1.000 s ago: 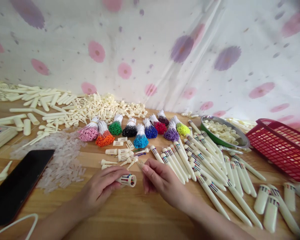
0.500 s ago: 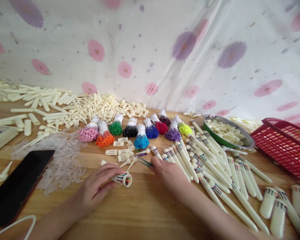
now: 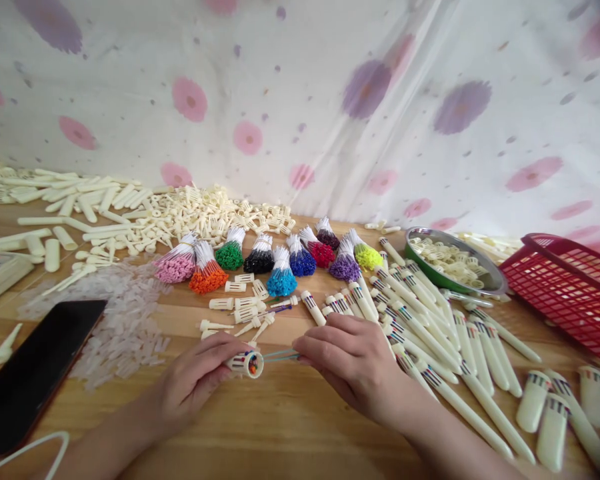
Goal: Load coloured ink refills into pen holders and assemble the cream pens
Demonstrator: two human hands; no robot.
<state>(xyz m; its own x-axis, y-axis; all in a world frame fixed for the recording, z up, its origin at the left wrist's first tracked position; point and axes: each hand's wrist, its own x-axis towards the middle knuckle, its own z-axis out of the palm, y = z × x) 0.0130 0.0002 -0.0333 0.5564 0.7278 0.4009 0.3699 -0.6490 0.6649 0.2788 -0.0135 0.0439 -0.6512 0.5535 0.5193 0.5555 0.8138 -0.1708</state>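
My left hand point(image 3: 197, 380) grips a short cream multicolour pen barrel point(image 3: 239, 363), its round opening turned to the right. Coloured bits show inside that opening. Between the fingers of my right hand point(image 3: 353, 367) is a pair of thin teal tweezers point(image 3: 283, 355), whose tips reach the rim of the barrel. Whether the tips pinch anything is too small to tell. Just beyond the barrel lie loose slotted cream pen pieces point(image 3: 245, 312). Behind them stand bundles of colour-tipped refills, among them a light-blue bundle point(image 3: 282, 273) and an orange one point(image 3: 207, 270).
Many assembled pens point(image 3: 430, 320) cover the right side, beside a metal bowl of cream parts point(image 3: 497, 287) and a red basket point(image 3: 565, 293). On the left are a black phone point(image 3: 40, 367), clear plastic sleeves point(image 3: 125, 327) and piled cream pen parts point(image 3: 205, 213).
My right hand has swung the tweezers from the loose pieces down and left to the barrel's opening. The left hand has stayed nearly in place with the barrel.
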